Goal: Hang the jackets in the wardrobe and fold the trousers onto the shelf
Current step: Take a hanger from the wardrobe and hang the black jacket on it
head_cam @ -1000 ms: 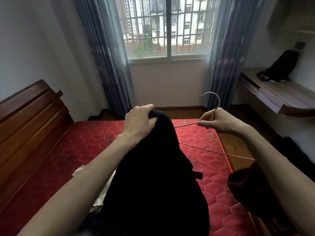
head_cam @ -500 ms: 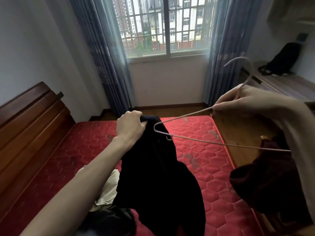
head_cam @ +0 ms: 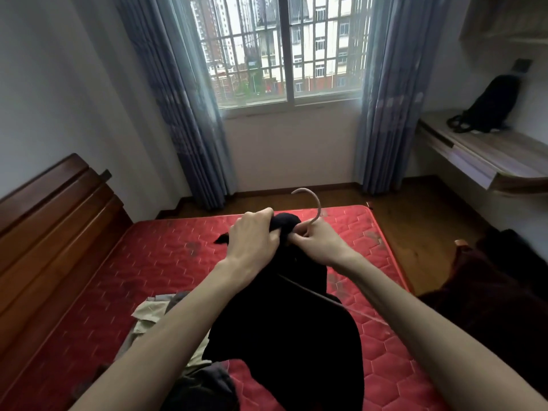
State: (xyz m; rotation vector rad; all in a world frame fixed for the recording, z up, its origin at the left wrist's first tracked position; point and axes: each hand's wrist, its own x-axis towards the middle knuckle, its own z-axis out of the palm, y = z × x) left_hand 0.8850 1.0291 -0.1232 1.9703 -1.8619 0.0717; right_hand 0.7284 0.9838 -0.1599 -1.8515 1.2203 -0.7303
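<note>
A black jacket (head_cam: 290, 327) hangs above the red mattress (head_cam: 166, 262), bunched at its top in my left hand (head_cam: 252, 237). My right hand (head_cam: 318, 243) pinches the neck of a thin pale wire hanger (head_cam: 314, 203) right beside the left hand. The hook curves up above both hands. One hanger arm runs down inside the jacket and its tip shows at the jacket's right edge. Beige trousers (head_cam: 151, 318) lie crumpled on the mattress under my left forearm, partly hidden, with a dark garment (head_cam: 204, 387) at the near edge.
A wooden headboard (head_cam: 50, 232) lines the left side. Straight ahead are a barred window (head_cam: 281, 48) and blue curtains (head_cam: 382, 99). A wall-mounted desk (head_cam: 480, 155) with a black backpack (head_cam: 489, 105) stands on the right. A dark maroon garment (head_cam: 486, 298) lies at the right by the bed.
My right hand has come back left and down with the hanger to meet the left hand at the jacket's top. The hanger's arm now sits inside the jacket.
</note>
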